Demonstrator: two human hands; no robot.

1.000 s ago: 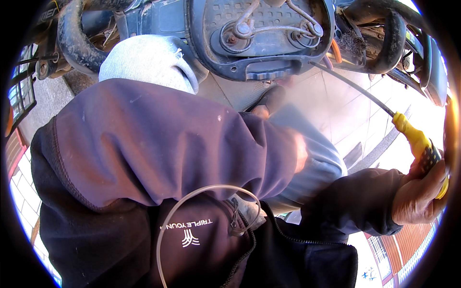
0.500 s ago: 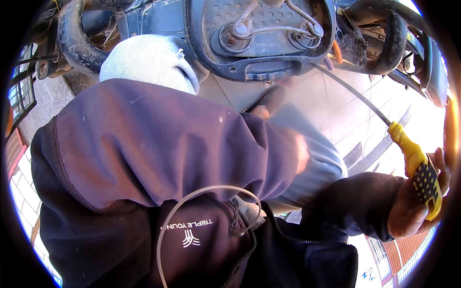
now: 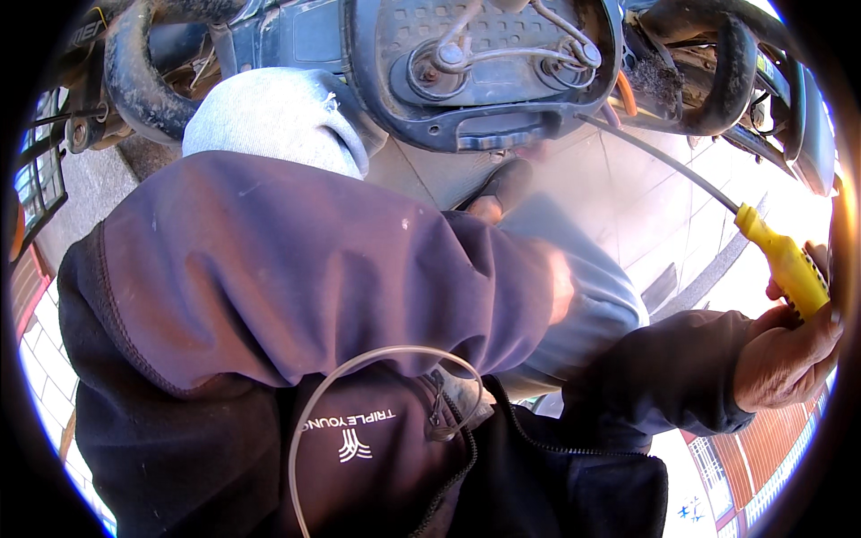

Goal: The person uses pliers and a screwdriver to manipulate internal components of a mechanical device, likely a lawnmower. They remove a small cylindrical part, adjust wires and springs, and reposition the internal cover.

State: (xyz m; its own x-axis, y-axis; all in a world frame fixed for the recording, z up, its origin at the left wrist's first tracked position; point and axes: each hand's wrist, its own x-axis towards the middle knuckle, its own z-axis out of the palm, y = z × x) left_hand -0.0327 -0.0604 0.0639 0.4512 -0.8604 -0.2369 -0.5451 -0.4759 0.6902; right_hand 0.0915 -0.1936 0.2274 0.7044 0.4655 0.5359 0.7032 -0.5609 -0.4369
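My right hand (image 3: 789, 359), at the far right, has its fingers closed round the yellow handle of a screwdriver (image 3: 700, 175). The long metal shaft slants up and left to the lower right corner of a dark blue-black plastic panel (image 3: 386, 54); where the tip bears is hidden. My left arm, in a brownish-purple sleeve, crosses in front of me toward the right. Of my left hand only a patch of skin by the cuff (image 3: 562, 285) shows, against the grey trouser leg (image 3: 592, 314); its fingers cannot be seen.
Bent metal rods (image 3: 502, 56) are fixed on the vehicle's panel. Thick dark curved tubes (image 3: 143, 81) flank it, with an orange cable (image 3: 626, 93) at its right. A shoe (image 3: 511, 184) rests on the pale tiled floor. A clear loop of tubing (image 3: 309, 403) hangs before my jacket.
The screwdriver handle has turned from its black-patterned side to plain yellow. My right hand has rolled over it and risen slightly. My left arm has hardly moved.
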